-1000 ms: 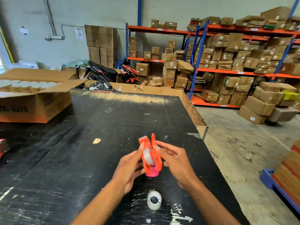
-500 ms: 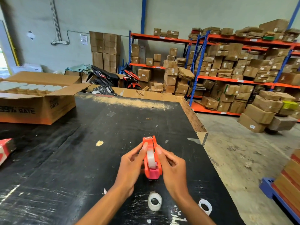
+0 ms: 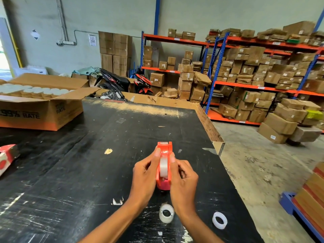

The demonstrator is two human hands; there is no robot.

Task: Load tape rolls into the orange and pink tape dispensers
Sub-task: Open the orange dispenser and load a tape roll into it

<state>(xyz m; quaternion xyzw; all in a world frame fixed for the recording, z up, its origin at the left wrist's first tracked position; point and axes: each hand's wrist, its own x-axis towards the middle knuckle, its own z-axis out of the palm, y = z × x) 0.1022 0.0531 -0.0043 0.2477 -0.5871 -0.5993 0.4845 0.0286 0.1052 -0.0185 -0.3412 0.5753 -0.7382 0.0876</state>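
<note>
An orange and pink tape dispenser point(image 3: 164, 151) stands on edge on the black table point(image 3: 87, 172), its two halves together around a clear tape roll point(image 3: 163, 166). My left hand point(image 3: 144, 174) presses its left side and my right hand point(image 3: 183, 178) its right side, thumbs up by the roll. Two loose white tape rolls lie near my wrists: one point(image 3: 166, 213) between my forearms, another point(image 3: 219, 220) to the right of my right forearm.
An open cardboard box point(image 3: 40, 111) with several white rolls sits at the table's far left. A red and white object point(image 3: 7, 157) lies at the left edge. The table's right edge point(image 3: 224, 169) drops to the concrete floor; shelving with boxes stands beyond.
The dispenser's two halves, spread apart a second ago, are now shut around the roll. My hands moved in against its sides. The view shifted, revealing the second loose roll at right.
</note>
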